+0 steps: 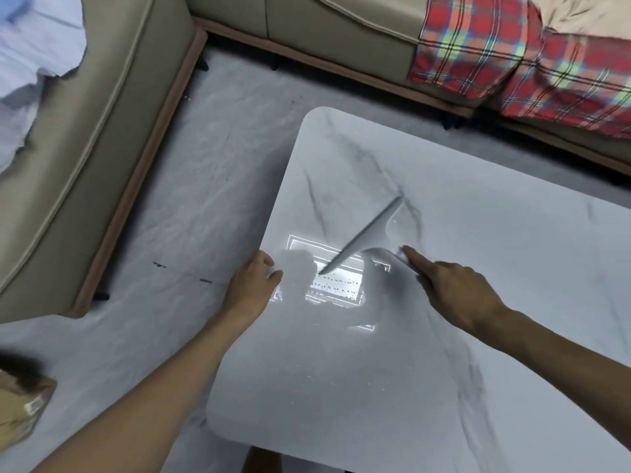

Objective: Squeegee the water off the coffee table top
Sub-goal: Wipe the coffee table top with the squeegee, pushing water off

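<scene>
Gripping a white plastic squeegee (370, 230) by its handle, the right hand (454, 285) holds its blade on the white marble-patterned coffee table top (444, 353). The left hand (251, 285) rests on the table's edge, fingers loosely spread, beside water droplets (336, 285).

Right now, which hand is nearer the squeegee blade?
Right. The right hand grips the handle of the squeegee, just behind the blade. The left hand rests on the coffee table edge, left of the blade tip.

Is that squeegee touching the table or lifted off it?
Touching, it seems: the squeegee blade lies along the coffee table top, held by the right hand.
</scene>
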The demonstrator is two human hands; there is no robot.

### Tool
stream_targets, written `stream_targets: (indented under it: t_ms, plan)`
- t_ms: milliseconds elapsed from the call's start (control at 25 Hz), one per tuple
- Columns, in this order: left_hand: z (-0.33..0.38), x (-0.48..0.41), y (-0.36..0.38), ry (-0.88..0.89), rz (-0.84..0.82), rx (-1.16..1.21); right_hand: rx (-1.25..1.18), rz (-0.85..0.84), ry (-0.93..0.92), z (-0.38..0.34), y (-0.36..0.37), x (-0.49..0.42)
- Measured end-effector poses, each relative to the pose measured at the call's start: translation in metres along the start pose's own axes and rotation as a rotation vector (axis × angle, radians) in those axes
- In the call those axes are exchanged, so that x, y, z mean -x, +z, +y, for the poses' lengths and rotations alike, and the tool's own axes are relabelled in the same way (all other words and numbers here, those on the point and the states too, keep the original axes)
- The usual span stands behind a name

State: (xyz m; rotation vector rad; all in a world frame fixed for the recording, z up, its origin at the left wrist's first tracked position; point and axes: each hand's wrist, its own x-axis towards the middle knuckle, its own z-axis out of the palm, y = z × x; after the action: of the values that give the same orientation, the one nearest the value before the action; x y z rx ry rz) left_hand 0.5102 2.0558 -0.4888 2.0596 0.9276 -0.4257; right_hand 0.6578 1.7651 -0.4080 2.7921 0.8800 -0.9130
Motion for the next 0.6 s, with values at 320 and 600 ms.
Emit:
stream_targets:
  t_ms: [320,600]
  plan:
    - [-0.015,0.014,-0.023,-0.089,0.27,0.204,-0.024,0.115,-0.302,-0.063,-0.011,-0.024]
    - [-0.035,0.018,-0.03,-0.097,0.343,0.175,0.092,0.053,-0.431,-0.1,0.025,-0.036]
